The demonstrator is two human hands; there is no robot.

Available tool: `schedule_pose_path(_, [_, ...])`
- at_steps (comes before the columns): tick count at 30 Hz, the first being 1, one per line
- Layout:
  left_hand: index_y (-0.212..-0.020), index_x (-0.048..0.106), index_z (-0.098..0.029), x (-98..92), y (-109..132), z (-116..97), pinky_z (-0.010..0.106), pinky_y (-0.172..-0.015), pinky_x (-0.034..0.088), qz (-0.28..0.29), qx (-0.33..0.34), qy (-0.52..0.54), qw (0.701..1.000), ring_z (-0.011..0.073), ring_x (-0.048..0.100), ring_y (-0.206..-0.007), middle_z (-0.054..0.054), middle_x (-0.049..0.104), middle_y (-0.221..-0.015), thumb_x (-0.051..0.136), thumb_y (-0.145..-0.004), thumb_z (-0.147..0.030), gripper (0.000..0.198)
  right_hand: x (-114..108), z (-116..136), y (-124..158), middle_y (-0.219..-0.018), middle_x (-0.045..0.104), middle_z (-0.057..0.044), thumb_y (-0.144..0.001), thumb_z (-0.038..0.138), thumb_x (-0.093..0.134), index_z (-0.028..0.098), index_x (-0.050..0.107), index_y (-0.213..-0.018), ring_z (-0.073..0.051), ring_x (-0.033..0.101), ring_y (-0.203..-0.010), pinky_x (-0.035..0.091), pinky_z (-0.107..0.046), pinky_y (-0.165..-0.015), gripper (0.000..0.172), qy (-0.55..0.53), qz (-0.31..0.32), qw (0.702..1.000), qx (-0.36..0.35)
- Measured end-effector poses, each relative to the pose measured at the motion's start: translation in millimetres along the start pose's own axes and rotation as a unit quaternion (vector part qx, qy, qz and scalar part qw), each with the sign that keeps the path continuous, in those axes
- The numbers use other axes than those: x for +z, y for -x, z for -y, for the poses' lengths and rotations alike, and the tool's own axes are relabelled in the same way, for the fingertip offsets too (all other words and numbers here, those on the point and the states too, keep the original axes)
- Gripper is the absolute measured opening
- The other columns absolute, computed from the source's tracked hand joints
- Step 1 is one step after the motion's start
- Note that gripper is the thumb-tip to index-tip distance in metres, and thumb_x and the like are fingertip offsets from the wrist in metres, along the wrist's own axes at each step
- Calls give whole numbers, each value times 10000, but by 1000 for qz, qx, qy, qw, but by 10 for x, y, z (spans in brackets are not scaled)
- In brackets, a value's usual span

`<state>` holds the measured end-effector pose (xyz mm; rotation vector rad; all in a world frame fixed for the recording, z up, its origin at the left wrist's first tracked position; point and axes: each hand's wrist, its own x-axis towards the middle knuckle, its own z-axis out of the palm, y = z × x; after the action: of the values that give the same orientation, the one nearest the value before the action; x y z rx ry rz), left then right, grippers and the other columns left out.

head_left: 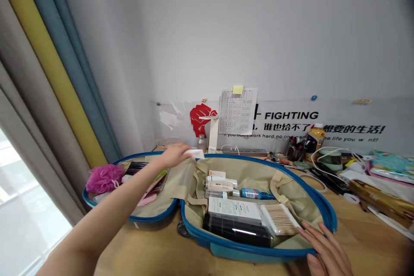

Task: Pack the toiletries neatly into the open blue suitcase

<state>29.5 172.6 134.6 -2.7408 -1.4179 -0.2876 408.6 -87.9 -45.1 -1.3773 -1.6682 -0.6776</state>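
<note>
My left hand [174,155] reaches over the hinge side of an open blue-rimmed suitcase [258,250], its fingers closed on a small white object [196,153] whose kind I cannot make out. My right hand [326,246] lies with fingers spread at the near right rim, fingertips beside a pack of cotton swabs [280,219]. In the right half sit a black cylinder [239,229], a white box [234,209], a blue bottle [255,193] and several small bottles and tubes [220,186]. A pink bath puff [105,178] rests in the left half, partly behind my left arm.
Behind the suitcase stand a white lamp [213,133], a power strip [249,152] and a small glass bottle [201,141]. At right are a yellow-labelled bottle [315,140], cables, pens and packets [393,166]. Curtains [48,51] hang at left.
</note>
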Motion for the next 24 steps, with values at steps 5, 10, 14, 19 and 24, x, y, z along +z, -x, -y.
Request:
schedule_pose_path(5, [-1193, 582, -180, 415, -474, -689, 452, -916, 513, 79, 60, 25, 995, 219, 600, -1073, 85, 599, -1230, 576, -925, -358, 322, -16, 18, 7, -1236, 616, -122, -944, 282, 370, 204, 530, -1259, -319, 452, -1308, 453, -470, -939, 362, 11, 10, 1000, -10])
schedule_pose_path(10, [-1197, 574, -171, 631, -640, -848, 431, -870, 535, 139, 47, 28, 989, 208, 617, -1021, 83, 608, -1198, 578, -923, -367, 336, -37, 25, 14, -1238, 601, -135, -949, 284, 371, 191, 520, -1253, -318, 433, -1314, 442, -477, -950, 351, 12, 19, 1000, -11])
schedule_pose_path(14, [-1195, 573, -168, 692, -643, -830, 418, -849, 543, 175, 31, 26, 984, 201, 624, -996, 81, 613, -1182, 576, -925, -369, 337, -33, 25, 3, -1236, 595, -136, -951, 282, 372, 187, 521, -1252, -317, 426, -1316, 433, -474, -954, 349, 10, 18, 1000, -13])
schedule_pose_path(19, [-1186, 580, -172, 716, -622, -825, 423, -865, 538, 189, 37, 27, 981, 204, 619, -1015, 81, 610, -1195, 577, -925, -362, 323, -20, 43, -10, -1238, 590, -140, -954, 276, 359, 181, 517, -1257, -319, 416, -1324, 423, -472, -954, 355, 7, 14, 1000, -16])
schedule_pose_path(24, [-1176, 588, -176, 672, -595, -852, 426, -875, 535, 164, 44, 24, 985, 205, 615, -1026, 82, 608, -1204, 579, -924, -356, 310, -33, 45, -14, -1221, 588, -154, -952, 263, 361, 162, 520, -1240, -316, 400, -1331, 412, -462, -951, 344, 8, 11, 1000, -21])
